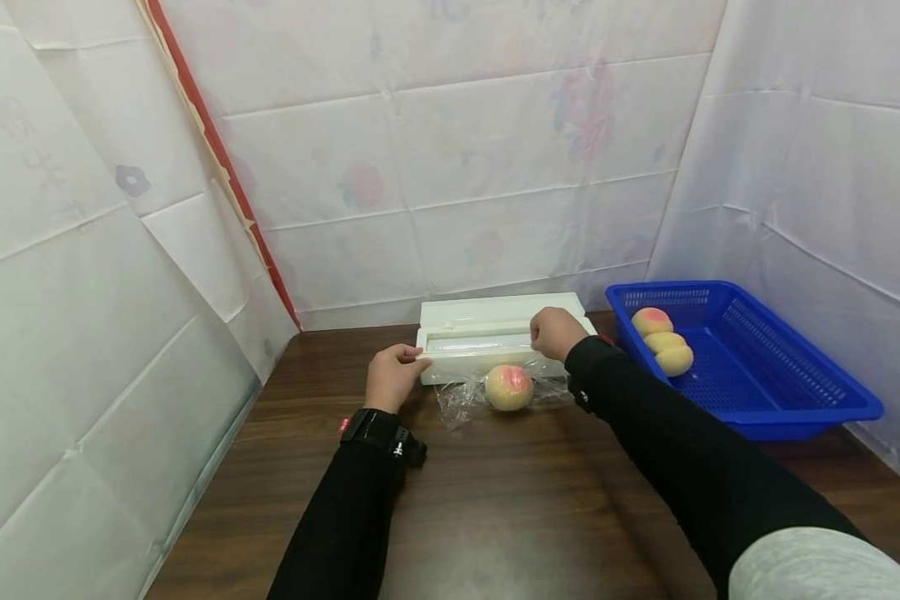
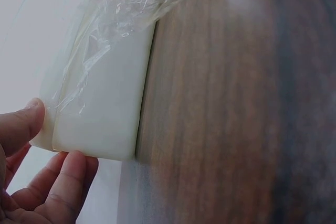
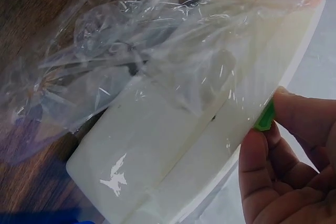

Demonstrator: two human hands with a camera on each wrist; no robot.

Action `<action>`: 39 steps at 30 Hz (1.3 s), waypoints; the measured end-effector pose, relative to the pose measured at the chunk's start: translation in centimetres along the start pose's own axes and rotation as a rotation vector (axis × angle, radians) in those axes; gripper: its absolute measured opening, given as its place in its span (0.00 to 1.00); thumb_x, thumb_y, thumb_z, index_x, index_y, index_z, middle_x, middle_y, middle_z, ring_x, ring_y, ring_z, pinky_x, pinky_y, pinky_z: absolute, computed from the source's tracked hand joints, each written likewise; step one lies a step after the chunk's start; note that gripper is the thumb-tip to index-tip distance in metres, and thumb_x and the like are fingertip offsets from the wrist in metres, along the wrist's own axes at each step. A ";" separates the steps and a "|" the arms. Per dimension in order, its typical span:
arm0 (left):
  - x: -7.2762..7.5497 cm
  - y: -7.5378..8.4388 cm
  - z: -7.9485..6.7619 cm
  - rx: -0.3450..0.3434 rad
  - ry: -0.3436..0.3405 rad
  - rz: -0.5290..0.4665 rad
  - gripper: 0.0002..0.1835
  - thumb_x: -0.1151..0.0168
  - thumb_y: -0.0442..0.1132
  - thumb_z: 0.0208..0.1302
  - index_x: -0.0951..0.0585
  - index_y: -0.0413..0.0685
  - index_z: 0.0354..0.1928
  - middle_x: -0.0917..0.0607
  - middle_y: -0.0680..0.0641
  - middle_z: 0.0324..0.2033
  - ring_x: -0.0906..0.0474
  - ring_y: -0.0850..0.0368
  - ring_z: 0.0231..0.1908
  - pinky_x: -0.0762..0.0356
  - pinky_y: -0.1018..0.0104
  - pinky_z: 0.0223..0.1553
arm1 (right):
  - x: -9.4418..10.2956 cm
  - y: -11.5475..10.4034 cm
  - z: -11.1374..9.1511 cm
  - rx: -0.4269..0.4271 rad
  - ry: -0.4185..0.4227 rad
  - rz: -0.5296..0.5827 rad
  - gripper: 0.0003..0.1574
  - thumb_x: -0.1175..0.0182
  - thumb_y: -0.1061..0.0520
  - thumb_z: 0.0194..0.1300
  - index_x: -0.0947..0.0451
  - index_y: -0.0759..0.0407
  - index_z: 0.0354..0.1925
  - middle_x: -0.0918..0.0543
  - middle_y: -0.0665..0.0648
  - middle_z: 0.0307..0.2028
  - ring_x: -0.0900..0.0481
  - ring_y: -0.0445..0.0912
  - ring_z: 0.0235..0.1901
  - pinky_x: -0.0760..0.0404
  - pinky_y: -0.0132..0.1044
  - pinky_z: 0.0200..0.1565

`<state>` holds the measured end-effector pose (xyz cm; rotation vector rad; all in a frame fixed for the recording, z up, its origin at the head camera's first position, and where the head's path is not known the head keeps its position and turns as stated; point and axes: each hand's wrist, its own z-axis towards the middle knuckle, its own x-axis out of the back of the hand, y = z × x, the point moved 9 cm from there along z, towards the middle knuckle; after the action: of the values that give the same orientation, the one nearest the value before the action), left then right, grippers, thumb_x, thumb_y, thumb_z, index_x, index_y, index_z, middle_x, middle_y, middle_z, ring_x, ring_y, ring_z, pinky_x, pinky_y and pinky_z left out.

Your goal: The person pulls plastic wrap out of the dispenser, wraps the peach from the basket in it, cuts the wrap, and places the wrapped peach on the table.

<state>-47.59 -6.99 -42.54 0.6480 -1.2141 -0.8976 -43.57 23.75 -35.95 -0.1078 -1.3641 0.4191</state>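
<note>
One blue perforated plastic basket [image 1: 750, 367] at right holds three yellowish peach-like fruits [image 1: 663, 342] by its left wall; left of it, one long white box [image 1: 456, 367] stands open, its contents hard to make out, perhaps a roll; one yellow-pink peach [image 1: 508, 388] sits just near of the box amid crumpled clear plastic film [image 1: 457, 403]; the left hand [image 1: 392, 380] pinches the box's left end; the right hand [image 1: 557, 332] pinches a partly hidden small green piece [image 3: 266, 118].

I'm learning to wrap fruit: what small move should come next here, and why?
Probably draw the green slide cutter along the edge of the white film dispenser: the right hand pinches the cutter there, the left hand grips the dispenser's left end, and clear plastic film lies over its front, near the closest peach.
</note>
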 end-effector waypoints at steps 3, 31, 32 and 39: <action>0.0 -0.1 0.1 0.003 -0.005 -0.004 0.14 0.23 0.50 0.66 0.08 0.55 0.50 0.08 0.46 0.47 0.13 0.49 0.44 0.17 0.57 0.43 | 0.2 0.0 -0.1 0.000 0.004 -0.005 0.16 0.36 0.67 0.62 0.20 0.55 0.19 0.20 0.52 0.22 0.27 0.47 0.26 0.25 0.42 0.36; 0.1 -0.1 0.0 -0.019 0.014 -0.013 0.14 0.23 0.49 0.66 0.08 0.52 0.48 0.08 0.45 0.45 0.13 0.49 0.42 0.19 0.61 0.39 | 1.3 0.0 -1.4 0.018 0.047 -0.009 0.15 0.38 0.69 0.59 0.22 0.57 0.19 0.21 0.53 0.22 0.29 0.47 0.26 0.28 0.41 0.35; 0.1 -0.1 0.0 -0.019 0.015 -0.013 0.14 0.23 0.49 0.65 0.08 0.52 0.48 0.08 0.45 0.45 0.13 0.49 0.42 0.19 0.61 0.39 | 1.3 0.1 -1.4 0.015 0.045 -0.005 0.15 0.39 0.69 0.59 0.22 0.57 0.19 0.21 0.52 0.22 0.29 0.47 0.26 0.29 0.41 0.35; 0.0 -0.2 0.1 -0.011 0.013 -0.021 0.14 0.22 0.49 0.65 0.08 0.53 0.48 0.09 0.46 0.44 0.14 0.51 0.40 0.20 0.63 0.37 | 1.1 1.0 -1.3 -0.016 0.025 0.015 0.16 0.39 0.68 0.62 0.22 0.55 0.19 0.21 0.52 0.22 0.28 0.48 0.27 0.24 0.49 0.43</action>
<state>-47.75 -7.12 -42.64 0.6580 -1.1917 -0.9160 -42.38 25.31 -35.59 -0.1358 -1.3431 0.4183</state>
